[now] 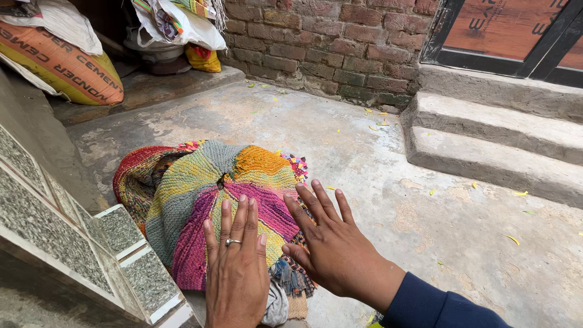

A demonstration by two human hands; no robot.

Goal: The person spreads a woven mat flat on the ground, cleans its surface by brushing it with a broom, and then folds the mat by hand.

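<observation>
A bundle of multicoloured knitted cloth (206,194) in green, orange, pink, yellow and red lies heaped on the concrete floor. My left hand (237,267), wearing a ring, rests flat with fingers together on the near pink and yellow part. My right hand (331,243), in a dark blue sleeve, is spread just beside it at the bundle's right edge, fingers apart, holding nothing. Frayed cloth ends (291,279) hang below the hands.
A speckled tiled ledge (73,243) runs along the left. Concrete steps (498,146) rise at the right below a brick wall (328,48) and a dark-framed door (510,30). An orange sack (61,64) and bags lie at the back left. Yellow scraps dot the floor.
</observation>
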